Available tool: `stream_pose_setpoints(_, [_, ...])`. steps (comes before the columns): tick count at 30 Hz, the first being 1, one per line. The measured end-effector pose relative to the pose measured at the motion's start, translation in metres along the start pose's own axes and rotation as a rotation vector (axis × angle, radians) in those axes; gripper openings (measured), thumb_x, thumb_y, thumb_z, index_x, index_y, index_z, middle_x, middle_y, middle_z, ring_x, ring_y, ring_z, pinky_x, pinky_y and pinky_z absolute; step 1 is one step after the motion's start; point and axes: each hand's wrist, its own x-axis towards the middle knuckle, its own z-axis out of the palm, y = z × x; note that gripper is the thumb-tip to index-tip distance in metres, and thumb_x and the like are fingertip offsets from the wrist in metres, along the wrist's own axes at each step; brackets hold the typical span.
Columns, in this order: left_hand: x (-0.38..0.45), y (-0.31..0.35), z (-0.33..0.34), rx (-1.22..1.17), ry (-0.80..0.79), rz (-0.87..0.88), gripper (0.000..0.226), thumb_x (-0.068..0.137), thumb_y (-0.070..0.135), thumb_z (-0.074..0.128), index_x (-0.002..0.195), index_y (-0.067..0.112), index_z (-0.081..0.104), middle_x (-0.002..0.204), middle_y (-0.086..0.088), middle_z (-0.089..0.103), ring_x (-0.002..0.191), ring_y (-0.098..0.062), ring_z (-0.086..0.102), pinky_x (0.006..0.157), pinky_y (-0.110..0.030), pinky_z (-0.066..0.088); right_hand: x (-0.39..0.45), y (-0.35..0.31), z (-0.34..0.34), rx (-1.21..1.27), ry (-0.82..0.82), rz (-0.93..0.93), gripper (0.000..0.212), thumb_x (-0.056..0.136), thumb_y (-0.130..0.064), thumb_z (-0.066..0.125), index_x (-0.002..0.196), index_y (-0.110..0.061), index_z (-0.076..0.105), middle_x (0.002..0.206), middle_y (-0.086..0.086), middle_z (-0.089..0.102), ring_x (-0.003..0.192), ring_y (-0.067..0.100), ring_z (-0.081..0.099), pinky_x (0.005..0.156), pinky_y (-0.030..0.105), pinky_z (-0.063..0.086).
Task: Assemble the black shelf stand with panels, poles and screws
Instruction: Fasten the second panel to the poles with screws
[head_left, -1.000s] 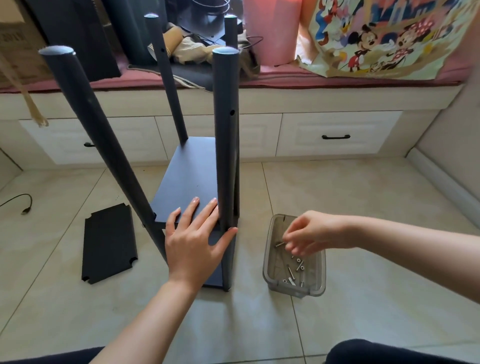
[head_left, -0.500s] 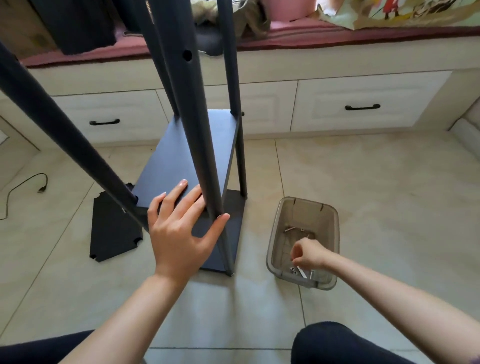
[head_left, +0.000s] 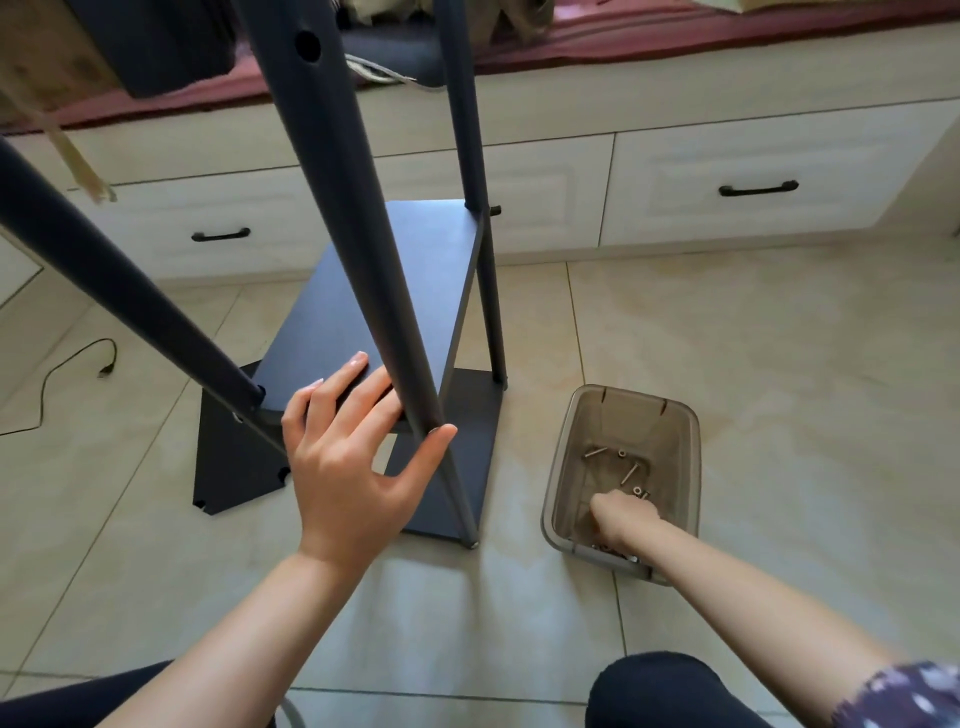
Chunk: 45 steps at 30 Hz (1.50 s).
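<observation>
Two hands are busy. Left hand (head_left: 345, 467) lies spread on the shelf (head_left: 374, 301), fingers straight, thumb hooked round the near pole (head_left: 363, 260) that rises just beside it. Right hand (head_left: 621, 519) is down inside the tub (head_left: 566, 441), well right of the left hand, fingers curled among the screws (head_left: 631, 470); whether it holds one I cannot tell. Beyond the left hand's little finger a loose panel (head_left: 228, 467) lies flat on the floor (head_left: 779, 364).
</observation>
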Motion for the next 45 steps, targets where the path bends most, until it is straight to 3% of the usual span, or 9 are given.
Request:
stream_pose_setpoints(5, [0.001, 0.002, -0.002, 0.003, -0.011, -0.002, 0.041, 0.096, 0.052, 0.061, 0.103, 0.015, 0.078, 0.123, 0.002, 0.071, 0.125, -0.028, 0.059, 0.098, -0.057, 0.040, -0.001, 0.001, -0.003, -0.022, 0.029, -0.024, 0.028, 0.092, -0.003, 0.050, 0.119, -0.007, 0.055, 0.125, 0.016, 0.056, 0.114, 0.035, 0.060, 0.083, 0.038, 0.049])
stream_pose_setpoints(8, [0.002, 0.003, -0.005, 0.006, -0.033, -0.001, 0.042, 0.095, 0.052, 0.061, 0.106, 0.015, 0.078, 0.124, 0.002, 0.070, 0.126, -0.028, 0.058, 0.098, -0.057, 0.040, -0.009, 0.007, -0.009, 0.054, 0.056, -0.034, 0.010, 0.091, -0.001, 0.051, 0.089, -0.011, 0.049, 0.111, 0.015, 0.058, 0.099, 0.031, 0.061, 0.073, 0.033, 0.046])
stream_pose_setpoints(10, [0.003, 0.004, -0.008, 0.001, -0.056, -0.012, 0.042, 0.094, 0.052, 0.061, 0.108, 0.015, 0.078, 0.125, 0.002, 0.070, 0.127, -0.028, 0.058, 0.099, -0.056, 0.040, -0.015, 0.012, -0.016, 0.140, 0.077, -0.028, 0.021, 0.091, -0.003, 0.058, 0.080, -0.013, 0.043, 0.106, 0.013, 0.060, 0.095, 0.029, 0.061, 0.074, 0.034, 0.047])
stream_pose_setpoints(15, [0.007, 0.007, -0.018, 0.033, -0.137, -0.054, 0.044, 0.089, 0.055, 0.060, 0.109, 0.020, 0.078, 0.126, 0.004, 0.070, 0.129, -0.028, 0.058, 0.105, -0.054, 0.040, -0.054, 0.010, -0.048, 0.373, 0.157, -0.067, 0.021, 0.085, -0.009, 0.068, 0.073, -0.020, 0.054, 0.092, 0.004, 0.066, 0.093, 0.020, 0.065, 0.071, 0.023, 0.048])
stream_pose_setpoints(19, [0.017, 0.011, -0.029, 0.033, -0.278, -0.119, 0.049, 0.085, 0.063, 0.055, 0.111, 0.027, 0.077, 0.129, 0.008, 0.068, 0.131, -0.027, 0.057, 0.108, -0.052, 0.039, -0.098, -0.005, -0.083, 0.644, 0.270, -0.111, 0.009, 0.085, -0.009, 0.067, 0.088, -0.018, 0.067, 0.083, -0.006, 0.067, 0.072, 0.005, 0.061, 0.051, 0.005, 0.041])
stream_pose_setpoints(27, [0.054, 0.024, -0.048, 0.040, -0.758, -0.255, 0.055, 0.092, 0.060, 0.058, 0.141, 0.033, 0.053, 0.160, 0.013, 0.035, 0.152, -0.025, 0.023, 0.121, -0.054, 0.018, -0.166, -0.081, -0.128, 1.373, 0.208, -0.300, 0.007, 0.096, -0.011, 0.061, 0.100, -0.007, 0.066, 0.095, 0.013, 0.071, 0.084, 0.017, 0.069, 0.075, 0.028, 0.059])
stream_pose_setpoints(33, [0.070, 0.024, -0.060, 0.070, -0.843, -0.247, 0.048, 0.092, 0.056, 0.061, 0.131, 0.028, 0.061, 0.144, 0.003, 0.055, 0.144, -0.029, 0.037, 0.115, -0.056, 0.031, -0.169, -0.123, -0.144, 1.533, 0.317, -0.281, 0.008, 0.101, -0.013, 0.053, 0.103, -0.007, 0.057, 0.095, 0.007, 0.072, 0.093, 0.019, 0.072, 0.080, 0.033, 0.059])
stream_pose_setpoints(39, [0.084, -0.002, -0.078, 0.027, -0.783, -0.247, 0.037, 0.088, 0.057, 0.067, 0.110, 0.027, 0.065, 0.096, 0.007, 0.063, 0.106, -0.020, 0.059, 0.084, -0.033, 0.048, -0.156, -0.155, -0.147, 1.530, 0.353, -0.228, 0.011, 0.105, -0.020, 0.044, 0.105, -0.013, 0.052, 0.095, 0.002, 0.074, 0.096, 0.016, 0.071, 0.090, 0.035, 0.055])
stream_pose_setpoints(45, [0.101, -0.056, -0.102, -0.067, -0.770, -0.345, 0.038, 0.084, 0.054, 0.072, 0.111, 0.028, 0.073, 0.103, 0.005, 0.072, 0.093, -0.012, 0.066, 0.079, -0.025, 0.051, -0.141, -0.197, -0.164, 1.513, 0.312, -0.338, 0.015, 0.106, -0.022, 0.041, 0.110, -0.012, 0.051, 0.090, -0.007, 0.074, 0.089, 0.003, 0.070, 0.085, 0.027, 0.055])
